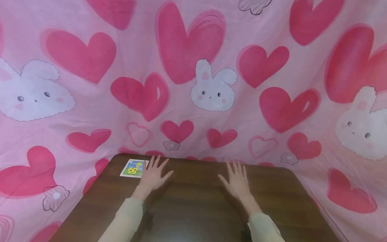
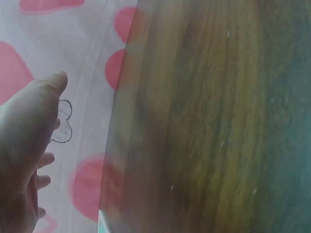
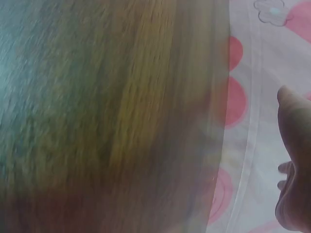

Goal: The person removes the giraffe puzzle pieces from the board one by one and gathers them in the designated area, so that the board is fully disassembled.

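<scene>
My left hand [image 1: 153, 176] is over the far left part of the table with its fingers spread and nothing held. Beside it lies a square picture puzzle [image 1: 133, 168] with a yellow giraffe on a blue and green ground and a white border; the hand overlaps its right edge in the head view. My right hand [image 1: 238, 181] spreads its fingers above the table's far right half, also holding nothing. In the left wrist view a white corner [image 2: 102, 223] peeks in at the bottom, near the left hand [image 2: 29, 141]. The right hand [image 3: 296, 145] shows partly in its own wrist view.
The dark brown wooden table [image 1: 193, 208] has rounded far corners. Behind and around it hangs a pink cloth [image 1: 181, 111] printed with red hearts and white rabbits, close to the table's far and side edges.
</scene>
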### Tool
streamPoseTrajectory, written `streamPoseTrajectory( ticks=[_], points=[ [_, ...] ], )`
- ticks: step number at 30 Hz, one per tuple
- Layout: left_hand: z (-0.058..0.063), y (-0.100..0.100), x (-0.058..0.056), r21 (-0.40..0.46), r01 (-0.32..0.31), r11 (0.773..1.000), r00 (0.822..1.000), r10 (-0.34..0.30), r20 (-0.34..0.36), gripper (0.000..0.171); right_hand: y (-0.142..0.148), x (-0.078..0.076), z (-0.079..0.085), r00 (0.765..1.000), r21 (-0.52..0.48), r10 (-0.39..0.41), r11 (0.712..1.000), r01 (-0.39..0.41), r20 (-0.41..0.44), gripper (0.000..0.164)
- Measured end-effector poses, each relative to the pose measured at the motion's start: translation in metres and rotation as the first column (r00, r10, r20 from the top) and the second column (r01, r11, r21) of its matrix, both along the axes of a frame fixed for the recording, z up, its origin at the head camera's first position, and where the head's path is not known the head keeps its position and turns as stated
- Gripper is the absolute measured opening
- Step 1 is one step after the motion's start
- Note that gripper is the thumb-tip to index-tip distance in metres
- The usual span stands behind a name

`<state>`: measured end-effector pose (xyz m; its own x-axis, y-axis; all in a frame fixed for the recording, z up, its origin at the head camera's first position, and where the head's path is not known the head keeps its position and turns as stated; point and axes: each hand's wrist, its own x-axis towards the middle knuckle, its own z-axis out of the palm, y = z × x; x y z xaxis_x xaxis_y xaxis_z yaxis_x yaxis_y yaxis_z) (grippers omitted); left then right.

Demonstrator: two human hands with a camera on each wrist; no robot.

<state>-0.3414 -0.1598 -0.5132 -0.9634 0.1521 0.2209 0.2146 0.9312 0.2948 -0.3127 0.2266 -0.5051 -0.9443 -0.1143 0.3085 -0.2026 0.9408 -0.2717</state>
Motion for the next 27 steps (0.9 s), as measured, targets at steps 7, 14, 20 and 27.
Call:
streamPoseTrajectory(
  ticks=[7,14,20,27],
  points=[
    [0.004,-0.017,0.003,0.004,-0.006,1.000,1.000,0.006,0.002,0.077,-0.019,0.002,0.005,0.998,0.013,-0.054,0.998,0.055,-0.037,0.081],
    [0.003,-0.043,0.001,0.002,-0.040,0.999,0.999,0.040,0.002,0.078,-0.039,-0.003,0.006,0.998,0.009,-0.051,0.999,0.051,-0.048,0.079],
    [-0.002,-0.070,0.003,-0.015,-0.068,0.998,0.998,0.068,0.009,0.077,-0.066,-0.007,0.001,0.999,0.017,-0.022,1.000,0.023,-0.027,0.084],
    [-0.008,-0.097,-0.001,-0.008,-0.103,0.995,0.993,0.103,0.057,0.080,-0.105,-0.008,-0.005,0.999,-0.026,0.008,1.000,-0.007,0.032,0.085]
  ],
)
